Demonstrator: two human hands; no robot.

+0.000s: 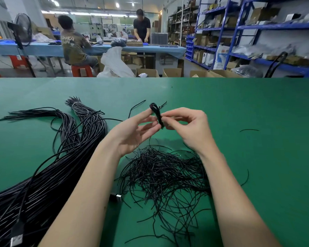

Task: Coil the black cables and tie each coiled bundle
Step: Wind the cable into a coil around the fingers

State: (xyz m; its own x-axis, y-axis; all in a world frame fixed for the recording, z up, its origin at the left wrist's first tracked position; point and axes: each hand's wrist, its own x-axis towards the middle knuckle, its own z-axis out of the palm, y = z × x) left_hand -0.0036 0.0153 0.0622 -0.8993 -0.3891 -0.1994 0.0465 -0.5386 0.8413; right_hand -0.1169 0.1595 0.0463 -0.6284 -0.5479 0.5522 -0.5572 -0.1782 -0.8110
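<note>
Above the green table (257, 107), near the middle of the view, both hands hold a small coiled bundle (157, 114) of black cable upright: the left hand (132, 132) touches it with its fingers nearly straight, and the right hand (187, 125) pinches it between thumb and curled fingers. At 6 o'clock from the bundle a loose heap of thin black ties (164, 173) lies on the table. At 8 o'clock a thick mass of long black cables (61, 166) stretches toward the lower left corner, where a USB plug (16, 241) shows.
</note>
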